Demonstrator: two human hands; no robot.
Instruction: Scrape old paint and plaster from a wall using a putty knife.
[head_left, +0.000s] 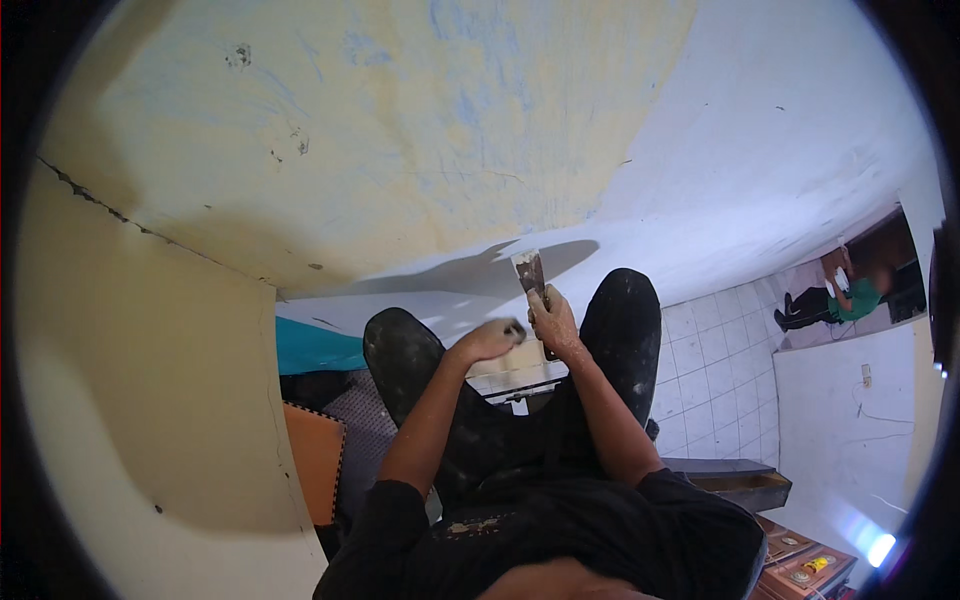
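Observation:
My right hand (556, 324) is closed around the handle of a putty knife (530, 271), whose blade points up towards the wall and bears whitish filler. To its left, my left hand (491, 340) is curled, with a small dark thing at its fingers that is too blurred to name. The hands are apart, above and between my bent knees. In front rises a plastered wall (450, 135), patchy yellow and blue at the left and white at the right, with small chips and fine cracks. Dust marks my hands and dark trousers.
A yellow side wall (172, 375) stands close at the left, a jagged crack along its corner. An orange panel (311, 457) and a teal surface (311, 346) lie below. White floor tiles (712, 360), a long dark box (731, 480) and wooden furniture (806, 562) are at the right. Another person (855, 296) is in a doorway.

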